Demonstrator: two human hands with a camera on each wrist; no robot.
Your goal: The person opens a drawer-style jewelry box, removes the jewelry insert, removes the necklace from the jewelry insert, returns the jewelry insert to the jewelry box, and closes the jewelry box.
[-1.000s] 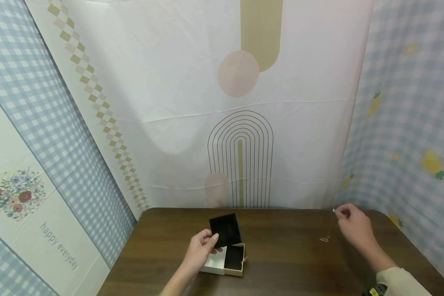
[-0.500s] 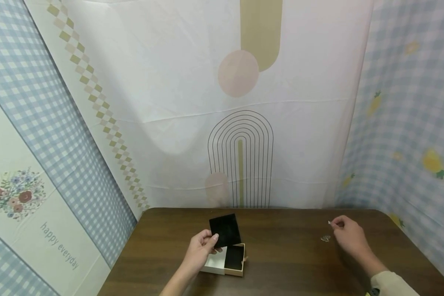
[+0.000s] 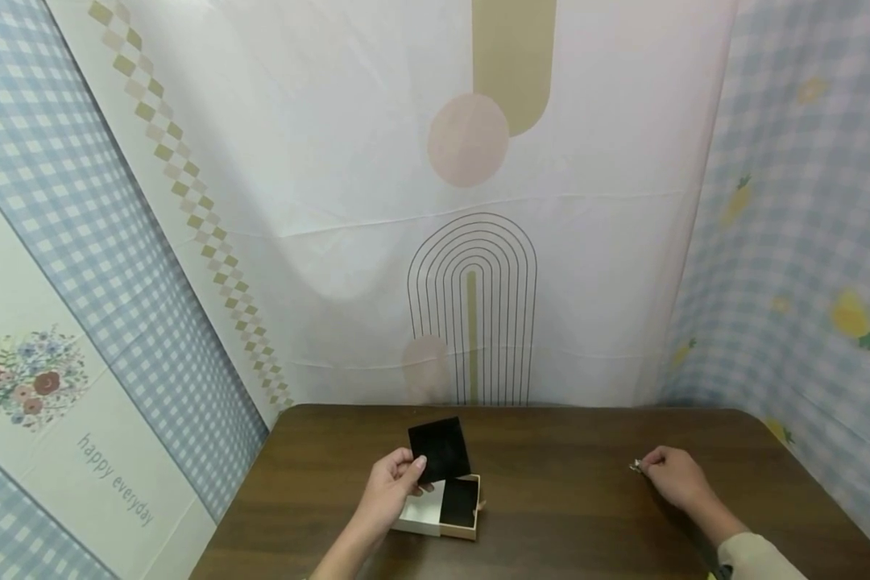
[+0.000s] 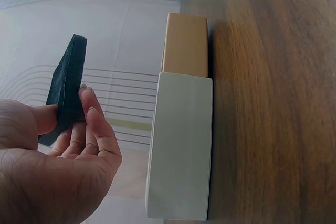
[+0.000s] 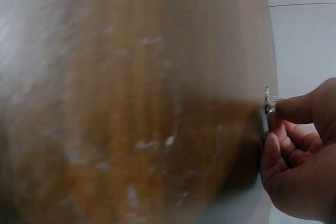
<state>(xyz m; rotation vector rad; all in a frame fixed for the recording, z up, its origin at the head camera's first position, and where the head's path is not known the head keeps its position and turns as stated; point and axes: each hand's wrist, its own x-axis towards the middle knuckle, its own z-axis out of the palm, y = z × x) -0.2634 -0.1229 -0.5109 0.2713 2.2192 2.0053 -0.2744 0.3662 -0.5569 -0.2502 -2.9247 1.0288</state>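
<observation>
My left hand (image 3: pixel 390 490) holds a square black foam pad (image 3: pixel 438 449) by its lower left corner, thumb on the near face and fingers behind. The left wrist view shows this pad (image 4: pixel 67 85) edge-on, raised beside the box. Below it on the table is a small drawer-style jewellery box, its white sleeve (image 3: pixel 422 517) partly off the tan drawer (image 3: pixel 458 533), which has a black lining (image 3: pixel 460 503) inside. At the right, my right hand (image 3: pixel 680 479) pinches a small bunch of thin silver chain (image 5: pixel 269 103) between thumb and fingertips, low at the tabletop.
The brown wooden table (image 3: pixel 551 515) runs back to a white printed curtain (image 3: pixel 348 322). Checked blue fabric hangs on both sides. A small ribbon tab (image 3: pixel 482 506) sticks out from the drawer's right end.
My right hand has come down and slightly left; the chain that hung from its fingers is now gathered at the fingertips. My left hand, the foam pad and the box have stayed in place.
</observation>
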